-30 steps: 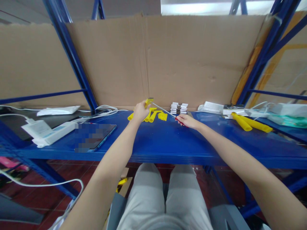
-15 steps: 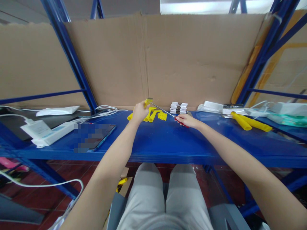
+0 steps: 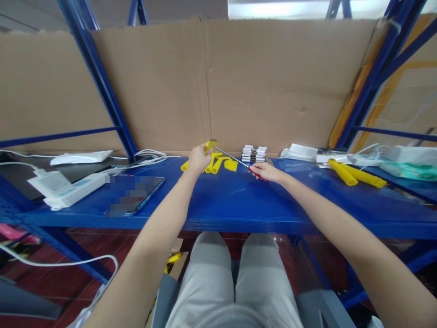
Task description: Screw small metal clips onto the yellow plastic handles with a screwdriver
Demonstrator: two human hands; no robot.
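My left hand [image 3: 200,158] is wrapped around a yellow plastic handle [image 3: 210,145], whose upper end carries a dark, flat edge. My right hand [image 3: 264,171] grips the red grip of a screwdriver [image 3: 235,157]. Its thin metal shaft points up and left, with the tip at the head of the yellow handle; whether it sits in a screw is too small to tell. Behind and beside my left hand lie several more yellow handles [image 3: 217,165], partly hidden by it. Small flat yellow pieces [image 3: 231,165] lie just right of them.
Stacked white-and-dark pieces [image 3: 254,154] stand against the cardboard wall [image 3: 273,82]. A phone [image 3: 146,196], a power strip [image 3: 77,191] and white cables are on the left. Two yellow tubes [image 3: 358,174] and white packets [image 3: 298,152] lie right on the blue shelf [image 3: 232,205].
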